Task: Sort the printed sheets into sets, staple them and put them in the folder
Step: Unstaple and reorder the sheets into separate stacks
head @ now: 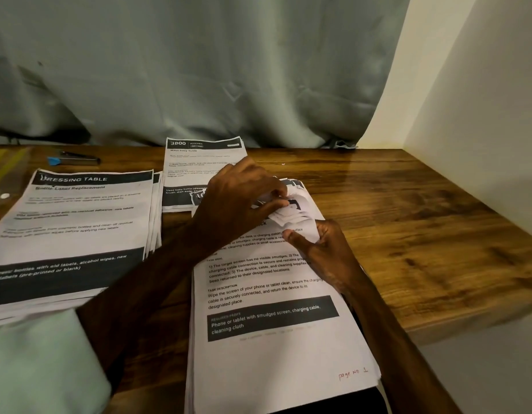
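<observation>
Left hand point(237, 201) pinched curled top corner of white printed paper stack point(273, 324) | right hand point(326, 252) pinched same corner beside it

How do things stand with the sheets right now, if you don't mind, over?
Left hand and right hand pinch top corner of near stack. Stapler idle, far left. Nothing blocking.
</observation>
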The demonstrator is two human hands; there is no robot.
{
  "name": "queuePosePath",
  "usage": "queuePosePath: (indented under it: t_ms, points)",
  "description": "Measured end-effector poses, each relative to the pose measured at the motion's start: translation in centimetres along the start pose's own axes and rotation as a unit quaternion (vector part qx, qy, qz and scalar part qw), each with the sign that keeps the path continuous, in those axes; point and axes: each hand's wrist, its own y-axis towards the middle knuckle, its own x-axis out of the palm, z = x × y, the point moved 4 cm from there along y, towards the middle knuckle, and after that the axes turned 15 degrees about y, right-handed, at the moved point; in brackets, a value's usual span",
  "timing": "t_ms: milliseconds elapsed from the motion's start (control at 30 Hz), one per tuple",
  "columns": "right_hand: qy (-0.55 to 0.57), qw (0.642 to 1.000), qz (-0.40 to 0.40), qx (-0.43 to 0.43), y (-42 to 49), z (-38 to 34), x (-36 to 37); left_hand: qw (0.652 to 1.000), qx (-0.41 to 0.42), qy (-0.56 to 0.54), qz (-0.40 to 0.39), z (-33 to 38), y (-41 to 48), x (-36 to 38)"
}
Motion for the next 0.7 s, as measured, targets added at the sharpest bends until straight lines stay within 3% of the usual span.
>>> queuePosePath:
  t_ms: [367, 700]
  points:
    - [0.041, 0.999, -0.015, -0.010, -0.3, -0.4, 0.2, 0.998, 0.028, 0.048, 0.028, 0.8, 0.2, 0.0]
    - [0.013, 1.000, -0.009, -0.020, -0.2, -0.2, 0.1, 0.999, -0.003, 0.007, 0.046, 1.1, 0.0, -0.5]
